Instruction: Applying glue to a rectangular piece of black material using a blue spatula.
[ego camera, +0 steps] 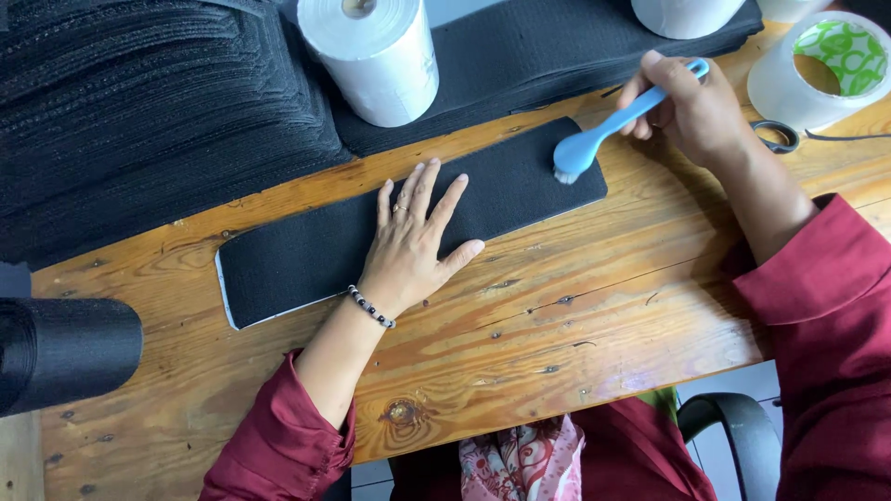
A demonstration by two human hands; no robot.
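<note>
Fabric roll [65, 351], black, lies at the lower left edge of the frame, partly on the tabletop [575, 325], which is varnished wood with knots and dark nicks. Upper left: tall stack of black textured sheets [148, 111], edges fanned, filling that corner.

Centre: black rectangular strip [306, 255] with rounded corners and a thin white underside edge, lying flat and slanted, low at centre left and rising toward upper right. Left hand [413, 246] rests palm down on the strip's middle, fingers spread and flat, gripping nothing; thumb tip reaches onto bare wood just below the strip. Ring on one finger, dark beaded bracelet [371, 307] at the wrist, maroon sleeve [278, 445] below.

Upper centre: white paper roll [376, 56] standing upright, cylinder with a cardboard core, plain, no visible label. It stands on a second dark mat [529, 56] behind the strip.

Right of centre: blue brush [603, 130], bristle head touching the strip's right end. Right hand [691, 107] has its fingers closed around the handle.

Upper right: second white roll [682, 14], cut off by the top edge. Far upper right: roll of clear tape [821, 70], round, with a green and white patterned core. Scissor handle [778, 136], black, just below it.
</note>
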